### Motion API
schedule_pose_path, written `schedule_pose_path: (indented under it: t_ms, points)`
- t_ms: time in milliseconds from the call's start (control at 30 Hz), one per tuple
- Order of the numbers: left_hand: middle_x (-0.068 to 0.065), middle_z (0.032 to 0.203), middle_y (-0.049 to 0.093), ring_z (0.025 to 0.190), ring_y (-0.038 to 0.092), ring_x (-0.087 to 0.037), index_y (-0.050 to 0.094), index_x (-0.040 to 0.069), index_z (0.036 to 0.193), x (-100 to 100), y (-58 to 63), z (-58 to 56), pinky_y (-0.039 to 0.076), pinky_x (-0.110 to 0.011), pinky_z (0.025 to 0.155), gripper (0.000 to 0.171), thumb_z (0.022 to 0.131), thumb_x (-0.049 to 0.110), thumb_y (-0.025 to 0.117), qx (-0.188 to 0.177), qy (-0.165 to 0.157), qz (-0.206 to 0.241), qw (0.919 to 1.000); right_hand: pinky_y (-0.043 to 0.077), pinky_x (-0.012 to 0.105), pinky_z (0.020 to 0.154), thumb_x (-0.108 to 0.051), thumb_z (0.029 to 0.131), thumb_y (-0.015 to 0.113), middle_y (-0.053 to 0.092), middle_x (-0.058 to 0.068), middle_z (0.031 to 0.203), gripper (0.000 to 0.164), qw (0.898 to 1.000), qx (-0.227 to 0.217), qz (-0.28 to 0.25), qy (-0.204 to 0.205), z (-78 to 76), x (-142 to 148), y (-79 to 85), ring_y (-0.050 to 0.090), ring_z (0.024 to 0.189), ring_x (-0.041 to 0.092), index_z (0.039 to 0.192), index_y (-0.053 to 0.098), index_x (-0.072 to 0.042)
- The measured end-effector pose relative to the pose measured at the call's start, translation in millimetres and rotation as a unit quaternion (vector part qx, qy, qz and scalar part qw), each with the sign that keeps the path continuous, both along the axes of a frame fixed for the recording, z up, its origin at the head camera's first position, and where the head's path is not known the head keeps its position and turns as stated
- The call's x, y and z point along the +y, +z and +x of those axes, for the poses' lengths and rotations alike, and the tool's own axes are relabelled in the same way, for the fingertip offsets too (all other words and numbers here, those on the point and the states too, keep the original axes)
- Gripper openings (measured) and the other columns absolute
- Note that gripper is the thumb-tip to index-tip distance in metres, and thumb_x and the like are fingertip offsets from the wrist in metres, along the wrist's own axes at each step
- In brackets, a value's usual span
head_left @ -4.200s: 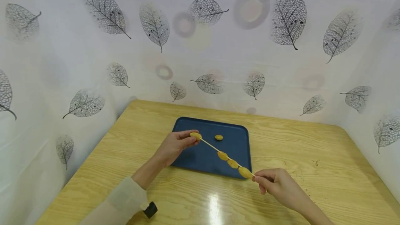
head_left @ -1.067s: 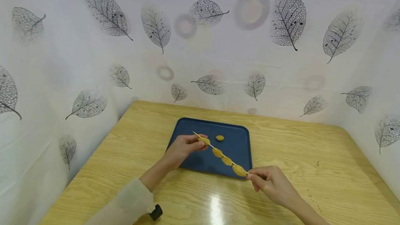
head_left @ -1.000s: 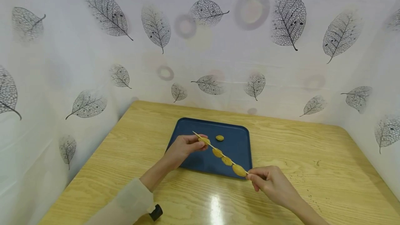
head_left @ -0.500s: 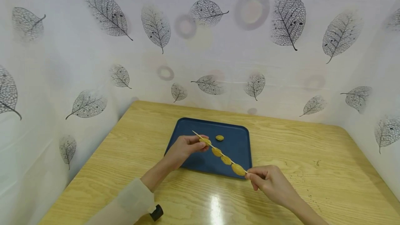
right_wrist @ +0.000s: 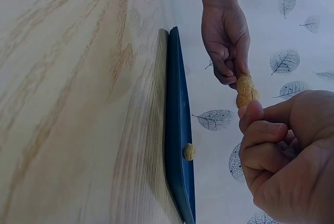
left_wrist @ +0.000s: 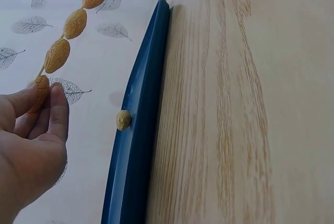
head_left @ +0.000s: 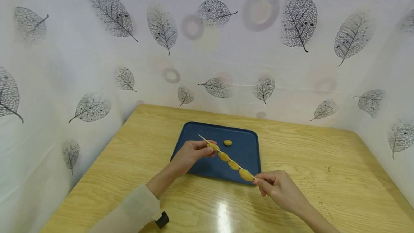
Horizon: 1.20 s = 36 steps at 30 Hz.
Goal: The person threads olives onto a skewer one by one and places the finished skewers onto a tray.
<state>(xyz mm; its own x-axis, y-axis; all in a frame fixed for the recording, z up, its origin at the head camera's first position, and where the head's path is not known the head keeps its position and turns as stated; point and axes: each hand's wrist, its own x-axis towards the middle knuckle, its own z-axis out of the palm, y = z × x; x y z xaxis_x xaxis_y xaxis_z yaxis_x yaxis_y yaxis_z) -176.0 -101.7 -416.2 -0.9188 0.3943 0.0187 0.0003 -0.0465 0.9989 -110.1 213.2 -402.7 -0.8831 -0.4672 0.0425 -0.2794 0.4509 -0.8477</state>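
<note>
A thin wooden skewer [head_left: 203, 138] slants over the tray in the head view, its bare tip poking out at the upper left. My left hand [head_left: 192, 155] pinches a wrinkled, yellow-brown oval piece [left_wrist: 41, 89] threaded near that tip, between thumb and fingers. Three similar pieces [head_left: 233, 165] sit lower on the stick, close together. At the skewer's lower end, my right hand [head_left: 280, 190] pinches the stick just below the last piece [head_left: 245, 174]. From the right wrist, the pieces line up behind one another, and most of the stick is hidden.
Below the hands lies a dark blue rectangular tray [head_left: 249, 154] on a wood-grain table [head_left: 310, 150]. One loose oval piece [head_left: 228, 142] rests on it towards the back. A white leaf-patterned curtain [head_left: 226, 60] borders the table behind and at the sides.
Since the earliest frame, the piece in my left hand has slid along the skewer towards the other three, baring the tip. My right hand has drifted slightly up and left.
</note>
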Motion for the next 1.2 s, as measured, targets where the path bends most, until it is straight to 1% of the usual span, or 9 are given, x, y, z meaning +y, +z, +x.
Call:
schedule_pose_path:
  t_ms: [133, 400, 567, 633, 800, 933, 1033, 1133, 1200]
  points:
    - [-0.013, 0.122, 0.071, 0.106, 0.071, -0.019, 0.066, -0.005, 0.133, -0.1, 0.6, 0.4, 0.049, -0.055, 0.109, 0.032, 0.104, 0.008, 0.062, -0.005, 0.001, -0.003, 1.0000, 0.022, 0.012, 0.041, -0.018, 0.103, 0.065, 0.058, -0.002, 0.061, 0.029, 1.000, 0.003, -0.002, 0.002, -1.2, -0.4, -0.6, 0.025, 0.044, -0.002, 0.077, 0.071, -0.008]
    - [-0.015, 0.128, 0.069, 0.108, 0.070, -0.018, 0.064, -0.009, 0.134, 1.9, 1.2, -2.0, 0.053, -0.047, 0.107, 0.034, 0.105, 0.010, 0.062, -0.004, -0.003, 0.000, 1.0000, 0.022, 0.013, 0.040, -0.019, 0.104, 0.064, 0.061, 0.009, 0.063, 0.030, 1.000, 0.003, -0.005, 0.010, -2.9, 1.6, -0.8, 0.026, 0.044, -0.001, 0.078, 0.072, -0.009]
    - [-0.014, 0.126, 0.069, 0.109, 0.070, -0.018, 0.060, -0.011, 0.137, 4.1, 0.3, -2.4, 0.050, -0.050, 0.109, 0.038, 0.105, 0.010, 0.061, -0.015, -0.004, 0.004, 0.9999, 0.025, 0.015, 0.038, -0.018, 0.105, 0.064, 0.062, 0.004, 0.065, 0.023, 1.000, 0.009, 0.002, 0.000, -3.0, 6.0, -1.0, 0.028, 0.044, -0.001, 0.087, 0.076, -0.008]
    - [-0.013, 0.124, 0.070, 0.109, 0.070, -0.018, 0.061, -0.008, 0.138, 5.2, 0.0, -2.6, 0.051, -0.050, 0.109, 0.037, 0.105, 0.009, 0.061, -0.020, -0.003, 0.006, 0.9998, 0.026, 0.015, 0.038, -0.017, 0.104, 0.064, 0.063, 0.000, 0.065, 0.021, 1.000, 0.013, 0.003, -0.002, -3.2, 8.1, -1.5, 0.029, 0.044, -0.001, 0.090, 0.076, -0.007]
    - [-0.015, 0.123, 0.071, 0.114, 0.068, -0.031, 0.061, -0.004, 0.141, 6.2, -0.1, -2.6, 0.056, -0.041, 0.102, 0.038, 0.105, 0.009, 0.062, -0.020, -0.001, 0.008, 0.9998, 0.028, 0.017, 0.037, -0.016, 0.105, 0.063, 0.061, -0.004, 0.065, 0.021, 0.999, 0.036, -0.002, 0.000, -3.3, 13.0, -2.7, 0.030, 0.045, -0.002, 0.089, 0.076, -0.008]
    - [-0.018, 0.135, 0.065, 0.121, 0.062, -0.041, 0.056, -0.003, 0.146, 4.8, -0.5, -2.2, 0.058, -0.037, 0.099, 0.042, 0.105, 0.006, 0.061, -0.013, 0.000, 0.000, 0.9999, 0.029, 0.018, 0.037, -0.016, 0.105, 0.063, 0.060, 0.001, 0.065, 0.023, 0.999, 0.043, -0.004, -0.001, -2.7, 18.5, -3.7, 0.030, 0.045, -0.002, 0.086, 0.074, -0.010]
    - [-0.019, 0.142, 0.061, 0.121, 0.062, -0.038, 0.054, -0.002, 0.147, 3.3, -1.6, -2.9, 0.058, -0.039, 0.100, 0.043, 0.105, 0.005, 0.059, -0.013, 0.006, -0.009, 0.9999, 0.028, 0.018, 0.036, -0.016, 0.105, 0.062, 0.058, 0.004, 0.063, 0.026, 1.000, 0.030, -0.003, -0.006, -2.6, 24.7, -4.8, 0.030, 0.045, -0.001, 0.082, 0.072, -0.009]
    - [-0.020, 0.140, 0.062, 0.117, 0.066, -0.030, 0.056, -0.002, 0.146, 2.0, -3.4, -5.5, 0.058, -0.041, 0.100, 0.042, 0.105, 0.006, 0.060, -0.017, 0.021, -0.019, 0.9994, 0.028, 0.019, 0.036, -0.017, 0.106, 0.061, 0.054, 0.002, 0.060, 0.030, 1.000, 0.020, 0.003, -0.013, -2.8, 32.1, -6.0, 0.029, 0.045, 0.000, 0.078, 0.069, -0.009]
    - [-0.019, 0.138, 0.064, 0.113, 0.067, -0.025, 0.057, -0.002, 0.145, 1.8, -5.0, -8.3, 0.058, -0.041, 0.099, 0.042, 0.105, 0.007, 0.061, -0.021, 0.034, -0.029, 0.9988, 0.029, 0.019, 0.035, -0.016, 0.106, 0.061, 0.054, 0.001, 0.061, 0.028, 1.000, 0.019, 0.008, -0.022, -2.5, 37.4, -6.5, 0.029, 0.044, 0.000, 0.080, 0.070, -0.009]
